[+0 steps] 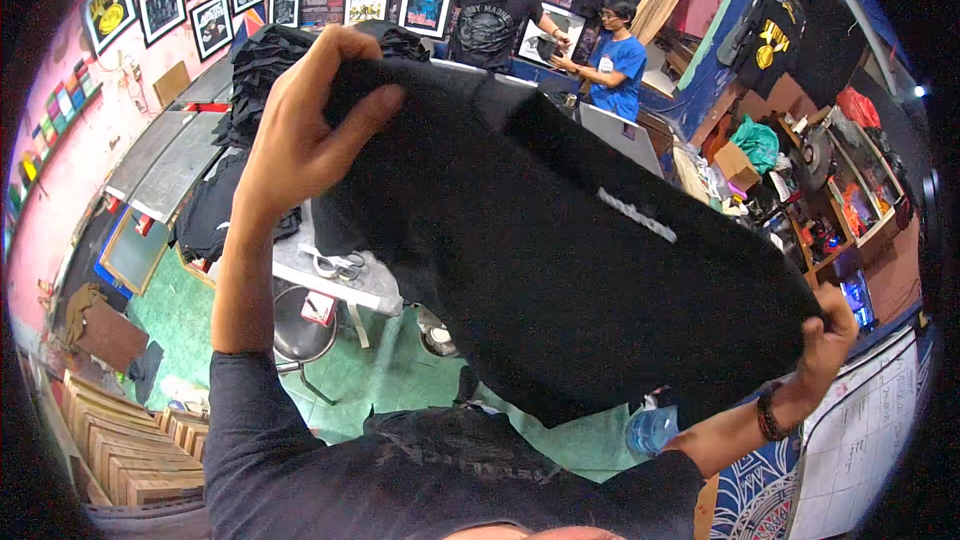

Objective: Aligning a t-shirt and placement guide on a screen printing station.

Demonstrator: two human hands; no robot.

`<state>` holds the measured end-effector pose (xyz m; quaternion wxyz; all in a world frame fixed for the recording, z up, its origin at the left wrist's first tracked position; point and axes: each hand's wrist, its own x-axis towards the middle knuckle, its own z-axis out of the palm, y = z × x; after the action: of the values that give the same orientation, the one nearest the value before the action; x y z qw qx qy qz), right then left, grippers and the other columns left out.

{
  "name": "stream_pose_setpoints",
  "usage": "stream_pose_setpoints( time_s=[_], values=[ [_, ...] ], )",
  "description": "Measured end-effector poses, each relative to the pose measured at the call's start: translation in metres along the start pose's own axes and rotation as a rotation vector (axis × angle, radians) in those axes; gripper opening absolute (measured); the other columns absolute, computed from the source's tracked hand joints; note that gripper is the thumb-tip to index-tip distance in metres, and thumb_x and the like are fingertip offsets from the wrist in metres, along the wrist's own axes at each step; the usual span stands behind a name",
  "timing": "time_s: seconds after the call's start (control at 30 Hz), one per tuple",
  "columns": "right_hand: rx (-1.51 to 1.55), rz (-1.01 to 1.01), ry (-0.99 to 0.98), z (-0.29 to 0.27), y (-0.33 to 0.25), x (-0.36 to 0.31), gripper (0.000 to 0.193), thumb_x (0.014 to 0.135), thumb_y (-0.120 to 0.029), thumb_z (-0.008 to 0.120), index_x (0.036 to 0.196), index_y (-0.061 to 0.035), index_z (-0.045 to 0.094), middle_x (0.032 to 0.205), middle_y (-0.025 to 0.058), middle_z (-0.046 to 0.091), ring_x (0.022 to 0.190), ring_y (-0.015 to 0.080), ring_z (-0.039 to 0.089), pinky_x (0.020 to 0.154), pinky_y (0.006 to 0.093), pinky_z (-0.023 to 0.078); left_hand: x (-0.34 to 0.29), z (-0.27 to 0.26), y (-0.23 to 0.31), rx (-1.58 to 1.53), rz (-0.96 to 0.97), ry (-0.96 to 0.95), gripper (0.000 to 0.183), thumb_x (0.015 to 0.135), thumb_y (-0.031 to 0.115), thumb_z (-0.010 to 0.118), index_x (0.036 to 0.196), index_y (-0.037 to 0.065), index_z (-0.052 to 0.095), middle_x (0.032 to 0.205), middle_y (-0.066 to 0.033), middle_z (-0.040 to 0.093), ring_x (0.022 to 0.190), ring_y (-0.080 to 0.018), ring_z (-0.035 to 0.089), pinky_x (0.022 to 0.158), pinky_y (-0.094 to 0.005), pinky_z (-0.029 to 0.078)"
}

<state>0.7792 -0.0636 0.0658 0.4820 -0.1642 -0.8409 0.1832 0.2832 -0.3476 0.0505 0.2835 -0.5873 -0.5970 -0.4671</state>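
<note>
A black T-shirt hangs spread out in the air between my two hands, slanting down toward the right. A small strip of whitish print shows near its upper edge. My left hand, raised high, grips its upper left corner with the thumb pressed over the cloth. Lower down at the far right, my right hand pinches the other end, a dark beaded bracelet on that wrist. The cloth hides much of the table and floor behind it.
Dark shirts are piled on a table behind my left hand. Scissors lie on the table's near end, by a black stool. Two people stand at the back. Wooden frames are stacked lower left; a cluttered shelf stands right.
</note>
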Motion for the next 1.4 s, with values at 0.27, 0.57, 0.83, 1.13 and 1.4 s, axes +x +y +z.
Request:
stream_pose_setpoints(
  time_s=[0.27, 0.57, 0.83, 1.13, 1.4],
  values=[
    [-0.045, -0.145, 0.08, -0.016, 0.01, -0.012, 0.055, 0.088, -0.054, 0.075, 0.077, -0.0064, 0.05, 0.074, -0.0008, 0.044, 0.07, 0.013, 0.042, 0.064, 0.0291, 0.031, -0.014, -0.024, 0.016, -0.005, 0.212, 0.108, 0.017, 0.083, 0.001, 0.074, 0.097, 0.0, 0.065, 0.084, -0.0091, 0.063, 0.073, -0.021, 0.059, 0.067, -0.0306, 0.047],
    [0.012, -0.068, 0.089, -0.024, 0.029, -0.02, 0.057, 0.082, -0.056, 0.079, 0.078, -0.0067, 0.051, 0.076, -0.0003, 0.049, 0.072, 0.0134, 0.044, 0.065, 0.0303, 0.035, -0.017, -0.026, 0.0, 0.06, 0.064, -0.064, 0.041, 0.096, 0.042, 0.065, 0.085, 0.002, 0.064, 0.073, -0.0078, 0.059, 0.067, -0.0211, 0.059, 0.063, -0.0319, 0.043],
    [0.085, 0.163, 0.197, -0.001, -0.005, -0.04, 0.062, 0.079, -0.062, 0.079, 0.076, -0.0088, 0.048, 0.069, -0.0024, 0.045, 0.06, 0.0089, 0.04, 0.055, 0.0237, 0.028, -0.032, -0.055, 0.001, -0.028, -0.134, -0.284, 0.059, 0.091, 0.058, 0.062, 0.078, 0.001, 0.06, 0.073, -0.0093, 0.062, 0.069, -0.0233, 0.062, 0.066, -0.0346, 0.046],
    [-0.06, 0.033, -0.033, -0.024, 0.018, -0.035, 0.036, 0.093, -0.034, 0.074, 0.08, -0.006, 0.057, 0.075, 0.0028, 0.05, 0.069, 0.015, 0.047, 0.063, 0.0306, 0.036, -0.041, -0.038, -0.003, -0.217, -0.06, -0.123, 0.048, 0.09, 0.045, 0.072, 0.078, -0.001, 0.063, 0.068, -0.0058, 0.058, 0.064, -0.0187, 0.059, 0.062, -0.0303, 0.044],
    [0.008, 0.381, -0.19, 0.061, 0.125, 0.018, 0.012, 0.098, -0.01, 0.068, 0.093, 0.0007, 0.064, 0.082, -0.0032, 0.055, 0.08, 0.0072, 0.05, 0.074, 0.0228, 0.04, -0.052, 0.071, -0.077, -0.37, -0.534, -0.444, 0.031, 0.097, 0.029, 0.072, 0.087, 0.0, 0.065, 0.075, 0.0055, 0.055, 0.073, -0.0033, 0.048, 0.064, -0.0244, 0.04]
  ],
)
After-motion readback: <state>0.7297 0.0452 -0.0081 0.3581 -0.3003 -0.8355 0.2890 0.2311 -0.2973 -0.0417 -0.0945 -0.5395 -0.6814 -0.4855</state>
